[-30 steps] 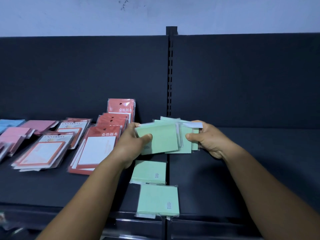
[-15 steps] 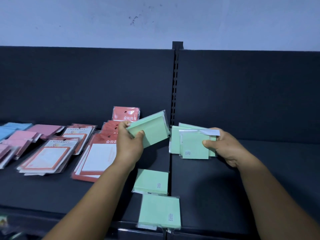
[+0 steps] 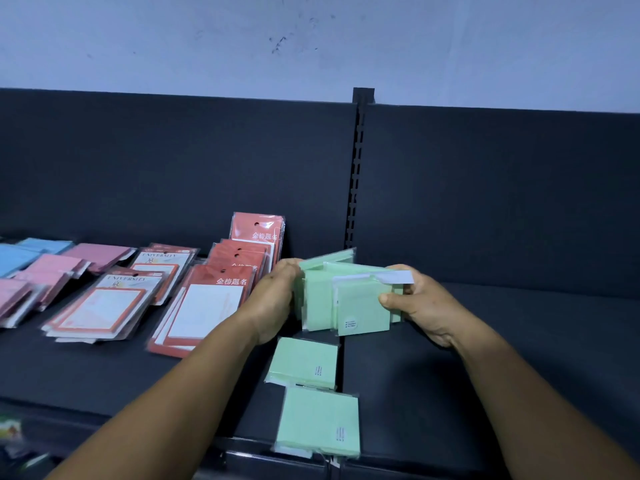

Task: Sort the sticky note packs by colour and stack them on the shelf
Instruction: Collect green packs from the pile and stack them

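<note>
A bundle of green sticky note packs (image 3: 349,299) in clear wrappers hovers above the dark shelf (image 3: 502,341), near its centre post. My right hand (image 3: 420,303) grips the bundle's right side, thumb on the front pack. My left hand (image 3: 275,299) holds a green pack against the bundle's left side, its fingers curled round the edge. Two more green packs lie flat on the shelf below: one (image 3: 304,363) just under my hands, one (image 3: 320,422) at the front edge.
Red-and-white note packs (image 3: 204,306) lie in overlapping stacks to the left, one red pack (image 3: 258,230) leaning on the back panel. Pink packs (image 3: 55,268) and blue packs (image 3: 20,252) lie further left. A slotted upright post (image 3: 356,174) divides the shelf.
My left hand, which had drawn one green pack away to the left, has brought it back against the bundle in my right hand. The camera has tilted slightly.
</note>
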`<move>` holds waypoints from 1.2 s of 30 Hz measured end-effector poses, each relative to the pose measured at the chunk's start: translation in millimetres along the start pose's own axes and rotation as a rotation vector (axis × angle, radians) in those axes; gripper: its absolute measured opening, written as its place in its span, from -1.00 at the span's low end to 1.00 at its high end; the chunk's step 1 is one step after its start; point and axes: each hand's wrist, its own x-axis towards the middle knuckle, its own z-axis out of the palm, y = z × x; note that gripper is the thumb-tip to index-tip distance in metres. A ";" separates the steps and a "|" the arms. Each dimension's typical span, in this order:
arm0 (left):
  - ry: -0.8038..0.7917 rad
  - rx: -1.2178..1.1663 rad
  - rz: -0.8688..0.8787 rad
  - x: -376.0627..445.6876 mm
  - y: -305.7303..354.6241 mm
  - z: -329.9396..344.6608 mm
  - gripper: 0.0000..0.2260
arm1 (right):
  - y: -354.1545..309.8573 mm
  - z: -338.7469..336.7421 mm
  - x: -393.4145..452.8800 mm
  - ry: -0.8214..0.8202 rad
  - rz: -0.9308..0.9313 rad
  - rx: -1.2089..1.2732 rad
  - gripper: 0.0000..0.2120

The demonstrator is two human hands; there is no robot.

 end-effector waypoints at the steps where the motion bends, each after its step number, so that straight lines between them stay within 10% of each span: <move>1: -0.065 -0.034 -0.020 -1.4 -1.1 -1.5 -0.80 | 0.4 0.1 0.7 0.012 0.004 0.000 -0.70; 14: -0.387 0.412 0.009 -9.6 -2.8 -4.5 -0.30 | 8.6 25.6 7.2 -0.200 0.029 -0.021 0.24; 24: -0.266 0.491 0.090 -7.9 2.9 -10.2 -0.23 | -1.1 34.7 0.2 -0.083 -0.113 -0.225 0.11; 30: -0.346 0.353 0.087 -5.6 -1.5 -16.2 -0.22 | -17.3 22.4 -10.2 -0.080 -0.266 -0.313 -0.67; 36: -0.265 0.265 0.088 -5.1 -2.5 -11.5 -0.63 | -29.1 10.9 -21.9 -0.223 -0.210 -0.385 -0.72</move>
